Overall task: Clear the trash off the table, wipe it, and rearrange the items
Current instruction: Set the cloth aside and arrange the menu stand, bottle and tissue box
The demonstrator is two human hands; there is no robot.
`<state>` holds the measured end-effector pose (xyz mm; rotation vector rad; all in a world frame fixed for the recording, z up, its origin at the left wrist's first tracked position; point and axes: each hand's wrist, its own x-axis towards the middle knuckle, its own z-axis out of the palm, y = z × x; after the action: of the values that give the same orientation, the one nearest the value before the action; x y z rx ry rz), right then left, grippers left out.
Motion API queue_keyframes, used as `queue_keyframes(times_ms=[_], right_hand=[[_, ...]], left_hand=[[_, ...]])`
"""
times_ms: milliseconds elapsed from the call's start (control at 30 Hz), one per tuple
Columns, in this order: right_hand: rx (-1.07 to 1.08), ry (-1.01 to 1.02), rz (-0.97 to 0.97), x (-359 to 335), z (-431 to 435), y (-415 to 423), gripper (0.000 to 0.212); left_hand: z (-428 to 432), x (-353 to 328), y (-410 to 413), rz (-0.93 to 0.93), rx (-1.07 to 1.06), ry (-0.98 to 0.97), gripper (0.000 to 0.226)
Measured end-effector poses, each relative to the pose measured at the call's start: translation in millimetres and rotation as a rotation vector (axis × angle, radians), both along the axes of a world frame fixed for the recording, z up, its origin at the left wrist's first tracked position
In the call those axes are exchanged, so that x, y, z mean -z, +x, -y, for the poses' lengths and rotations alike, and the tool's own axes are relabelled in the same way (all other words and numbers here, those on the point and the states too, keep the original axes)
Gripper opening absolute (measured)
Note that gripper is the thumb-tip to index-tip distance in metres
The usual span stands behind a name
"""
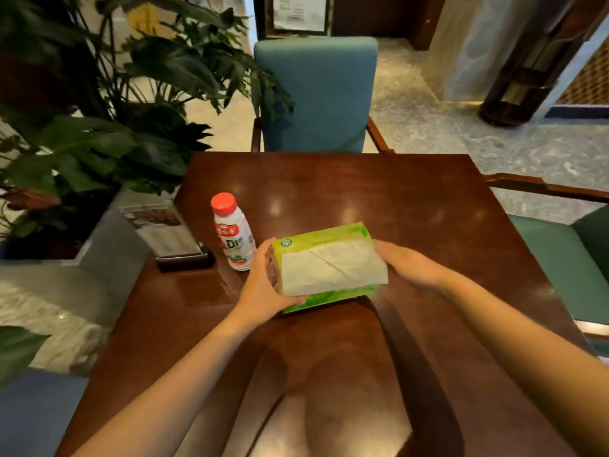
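A green pack of tissues point(324, 240), with white tissue showing on top, is held between both hands near the middle of the dark wooden table point(412, 206). My left hand point(260, 285) grips its left end and front edge. My right hand point(405, 263) holds its right end. Whether the pack touches the table I cannot tell. A white drink bottle point(234, 237) with a red cap stands upright just left of the pack, close to my left hand.
A clear sign holder on a black base point(171, 235) stands at the table's left edge. A large potted plant point(99, 127) crowds the left side. A blue chair point(316, 94) faces me across the table; a green-seated chair point(560, 258) is at the right.
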<state>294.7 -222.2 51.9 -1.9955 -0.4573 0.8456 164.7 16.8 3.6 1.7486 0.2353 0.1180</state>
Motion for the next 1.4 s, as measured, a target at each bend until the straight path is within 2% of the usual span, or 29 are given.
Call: queue_keyframes(times_ms=[100, 233, 300, 433, 500, 700, 833, 967, 1067, 1167, 1233, 1333, 1400], right_hand=[[0.148, 0.240, -0.193, 32, -22, -9, 0.042], [0.282, 0.279, -0.168, 42, -48, -22, 0.038], [0.322, 0.289, -0.167, 50, -56, -23, 0.037], [0.435, 0.494, -0.354, 56, -64, -20, 0.037], [0.509, 0.524, -0.358, 52, -66, -15, 0.036], [0.557, 0.464, -0.301, 48, -64, 3, 0.037], [0.575, 0.454, -0.288, 56, -63, 8, 0.042], [0.545, 0.454, -0.280, 64, -58, 7, 0.042], [0.506, 0.468, -0.289, 63, -51, 5, 0.054], [0.419, 0.453, -0.282, 64, -38, 3, 0.037], [0.358, 0.405, -0.273, 66, -27, -1, 0.053], [0.237, 0.262, -0.103, 68, -21, -13, 0.068], [0.270, 0.188, 0.053, 72, -25, -14, 0.074]], left_hand=[[-16, 5, -1, -0.004, -0.019, 0.029, 0.113], [-31, 11, 7, -0.024, -0.097, 0.050, 0.085], [-33, 17, 11, -0.044, -0.116, 0.037, 0.080], [-28, 21, 23, -0.041, -0.148, 0.029, 0.079], [-23, 19, 31, -0.014, -0.114, 0.009, 0.070], [-13, 28, 50, -0.022, -0.099, -0.046, 0.069], [-9, 39, 56, -0.086, -0.121, -0.002, 0.077], [-11, 45, 60, -0.092, -0.112, -0.002, 0.074], [-15, 47, 61, -0.101, -0.058, 0.007, 0.073], [-20, 47, 57, -0.117, 0.018, 0.055, 0.079], [-26, 48, 54, -0.165, 0.041, 0.100, 0.086], [-32, 54, 52, -0.185, 0.090, 0.108, 0.082], [-29, 53, 52, -0.180, 0.076, 0.114, 0.078]])
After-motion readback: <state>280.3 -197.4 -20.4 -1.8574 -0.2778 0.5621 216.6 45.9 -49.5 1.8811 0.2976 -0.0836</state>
